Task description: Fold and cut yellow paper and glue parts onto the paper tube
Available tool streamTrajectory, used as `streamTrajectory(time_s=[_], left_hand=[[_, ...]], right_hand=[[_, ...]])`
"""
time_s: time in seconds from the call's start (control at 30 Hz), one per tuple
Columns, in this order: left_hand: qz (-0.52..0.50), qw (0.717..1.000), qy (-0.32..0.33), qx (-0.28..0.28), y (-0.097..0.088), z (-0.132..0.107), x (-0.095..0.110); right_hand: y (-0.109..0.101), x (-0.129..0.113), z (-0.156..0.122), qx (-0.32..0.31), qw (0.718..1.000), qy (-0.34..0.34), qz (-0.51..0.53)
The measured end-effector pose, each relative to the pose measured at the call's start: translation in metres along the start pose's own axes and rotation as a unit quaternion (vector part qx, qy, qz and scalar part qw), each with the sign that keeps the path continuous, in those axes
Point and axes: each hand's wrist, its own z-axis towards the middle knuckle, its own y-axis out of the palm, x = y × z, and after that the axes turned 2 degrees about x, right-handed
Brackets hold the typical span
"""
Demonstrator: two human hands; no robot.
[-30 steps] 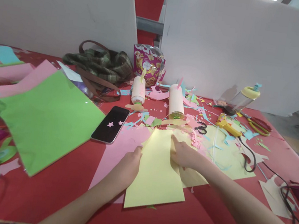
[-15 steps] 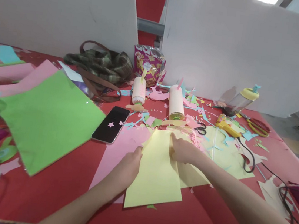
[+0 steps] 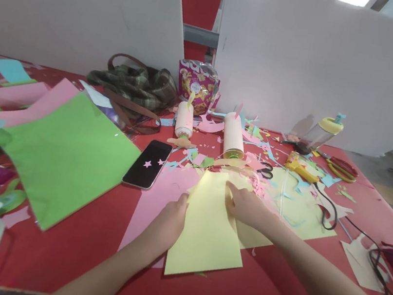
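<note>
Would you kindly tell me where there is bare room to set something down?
Bare red tabletop shows between the green sheet and the left arm, and in front of the nearest yellow sheet. Farther back is crowded: paper scraps lie around the two white rolls and the yellow glue gun.

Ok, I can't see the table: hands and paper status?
Left hand, right hand at side edges of pale yellow paper. Paper overlaps pink sheet. Coloured scraps beyond its far end.

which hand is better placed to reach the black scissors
Probably the right hand: it rests at the right edge of the yellow paper, nearer the black scissors. The left hand is at the opposite edge, farther off.
</note>
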Motion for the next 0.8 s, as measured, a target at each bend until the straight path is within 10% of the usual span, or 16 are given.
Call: streamTrajectory(time_s=[0.8], left_hand=[[0.003, 1.0, -0.013, -0.01, 0.002, 0.002, -0.002]], right_hand=[[0.008, 0.035, 0.018, 0.145, 0.972, -0.158, 0.098]])
